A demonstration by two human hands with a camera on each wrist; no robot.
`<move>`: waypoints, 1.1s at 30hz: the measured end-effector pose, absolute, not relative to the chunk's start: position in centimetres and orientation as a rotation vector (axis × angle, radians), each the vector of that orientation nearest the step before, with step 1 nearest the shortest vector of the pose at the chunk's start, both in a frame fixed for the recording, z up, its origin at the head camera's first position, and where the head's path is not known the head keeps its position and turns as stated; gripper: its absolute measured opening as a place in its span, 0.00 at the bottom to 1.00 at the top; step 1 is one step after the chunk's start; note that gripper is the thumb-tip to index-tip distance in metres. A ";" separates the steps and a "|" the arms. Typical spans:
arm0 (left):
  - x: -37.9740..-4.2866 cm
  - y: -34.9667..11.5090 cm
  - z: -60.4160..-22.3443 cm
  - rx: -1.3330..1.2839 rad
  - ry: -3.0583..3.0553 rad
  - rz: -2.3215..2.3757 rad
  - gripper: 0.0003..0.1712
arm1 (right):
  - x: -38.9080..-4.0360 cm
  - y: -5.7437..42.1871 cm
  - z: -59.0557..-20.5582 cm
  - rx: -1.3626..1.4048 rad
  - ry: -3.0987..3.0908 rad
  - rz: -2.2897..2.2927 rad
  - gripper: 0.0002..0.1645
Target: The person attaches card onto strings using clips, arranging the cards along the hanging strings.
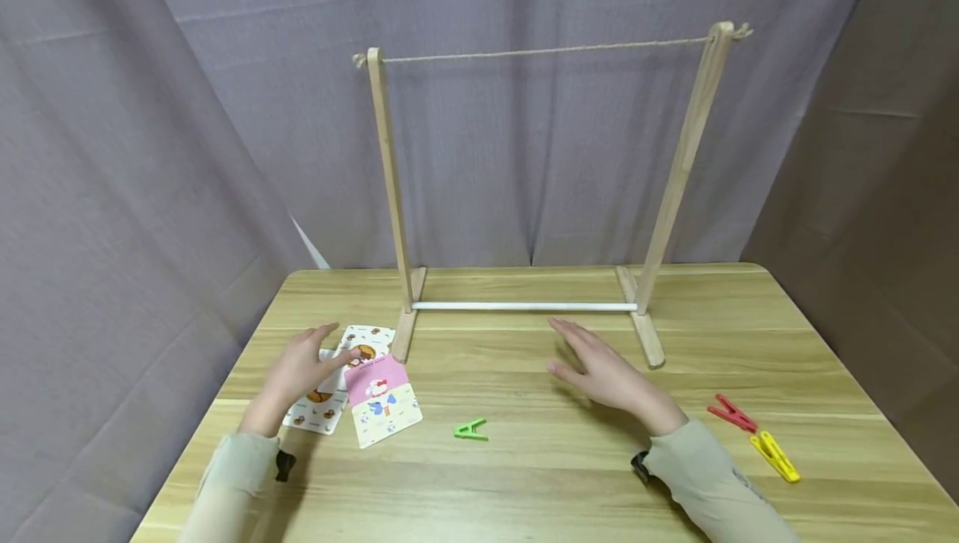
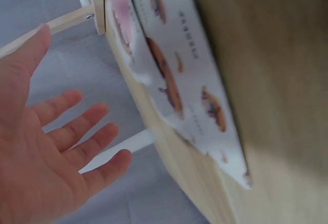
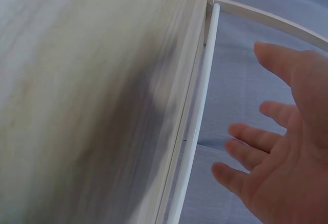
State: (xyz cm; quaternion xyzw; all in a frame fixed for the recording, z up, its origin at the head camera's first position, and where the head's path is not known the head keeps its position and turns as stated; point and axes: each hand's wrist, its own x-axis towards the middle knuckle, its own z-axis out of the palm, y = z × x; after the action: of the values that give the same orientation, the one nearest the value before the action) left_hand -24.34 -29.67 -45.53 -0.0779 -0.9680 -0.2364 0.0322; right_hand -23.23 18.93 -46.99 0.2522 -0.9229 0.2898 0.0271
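Note:
In the head view my left hand [image 1: 298, 371] hovers over several printed cards [image 1: 385, 411] at the table's left, one pink and cream on top of white ones with brown pictures. The left wrist view shows that hand [image 2: 56, 147] with fingers spread, apart from a white card [image 2: 179, 65]. My right hand [image 1: 603, 372] is held above the table right of centre, holding nothing, fingers extended. Between the hands lies a green clothespin [image 1: 470, 430]. A red clothespin [image 1: 732, 414] and a yellow clothespin [image 1: 775, 456] lie to the right of my right hand.
A wooden frame stands at the back of the table [image 1: 524, 493], with a twine line [image 1: 539, 52] tied between its two posts [image 1: 685, 168] and a white rod [image 1: 524, 306] low down. Grey curtains [image 1: 464, 160] hang behind and at the sides.

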 end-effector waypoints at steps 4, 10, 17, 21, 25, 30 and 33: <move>-24.2 -29.7 -46.0 -0.260 -3.009 -0.788 0.46 | -23.2 19.0 -47.1 0.793 -2.857 0.889 0.44; -24.1 -29.8 -46.6 -0.304 -3.000 -0.804 0.46 | -23.1 18.9 -47.2 0.801 -2.870 0.890 0.42; -23.8 -29.8 -47.4 -0.350 -3.006 -0.817 0.40 | -22.8 19.0 -47.5 0.838 -2.890 0.876 0.42; -23.7 -29.6 -47.5 -0.371 -3.035 -0.798 0.37 | -22.8 19.0 -47.6 0.855 -2.888 0.882 0.43; -23.6 -29.4 -47.6 -0.372 -3.058 -0.777 0.37 | -22.8 19.0 -47.6 0.857 -2.884 0.893 0.42; -23.6 -29.3 -47.8 -0.367 -3.070 -0.762 0.36 | -22.7 19.0 -47.7 0.857 -2.878 0.900 0.42; -23.7 -29.3 -48.1 -0.366 -3.079 -0.747 0.35 | -22.7 19.0 -47.7 0.857 -2.886 0.908 0.42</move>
State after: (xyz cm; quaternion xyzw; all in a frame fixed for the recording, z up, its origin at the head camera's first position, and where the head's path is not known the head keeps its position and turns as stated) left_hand -23.65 -29.32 -48.06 -0.1147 -0.9651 -0.2342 -0.0237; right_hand -22.69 19.04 -47.69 0.2724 -0.9178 0.2888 -0.0012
